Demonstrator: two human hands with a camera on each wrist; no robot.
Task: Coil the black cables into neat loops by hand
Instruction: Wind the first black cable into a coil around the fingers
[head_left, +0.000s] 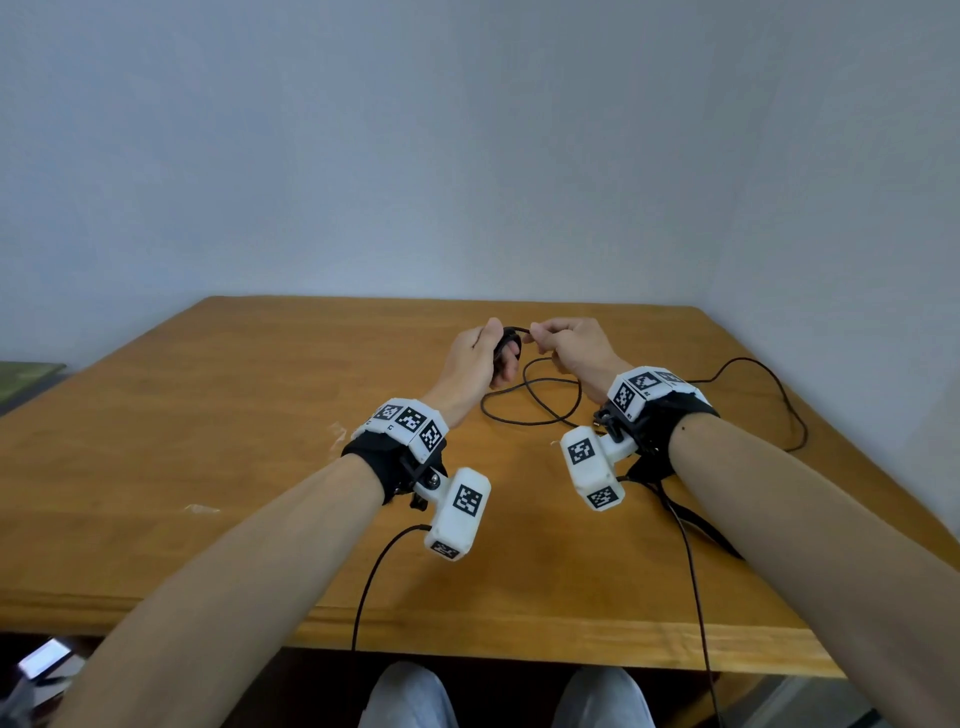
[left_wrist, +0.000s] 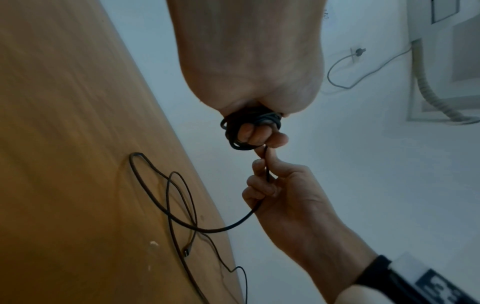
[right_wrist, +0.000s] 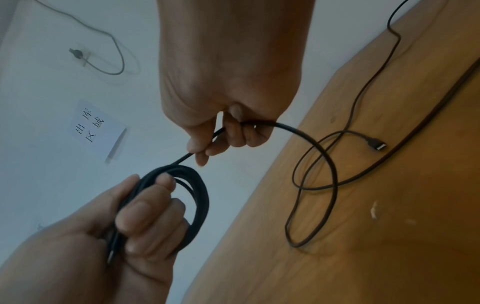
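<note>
My left hand (head_left: 483, 358) grips a small coil of black cable (right_wrist: 192, 197), held above the wooden table (head_left: 234, 415) near its far edge. In the left wrist view the coil (left_wrist: 249, 127) wraps round the curled fingers. My right hand (head_left: 563, 345) pinches the free run of the same cable (right_wrist: 259, 124) just right of the coil. From there the cable drops in a loose loop (head_left: 535, 400) onto the table. A thinner black cable (head_left: 769, 395) trails along the right side, and its plug (right_wrist: 378, 145) lies on the wood.
The table meets a pale wall (head_left: 467, 156) at the back and right. Small white chips (head_left: 200, 509) mark the wood at left. Wrist camera leads (head_left: 363, 587) hang over the front edge. A paper label (right_wrist: 96, 127) and a grey wire (right_wrist: 109, 51) sit on the wall.
</note>
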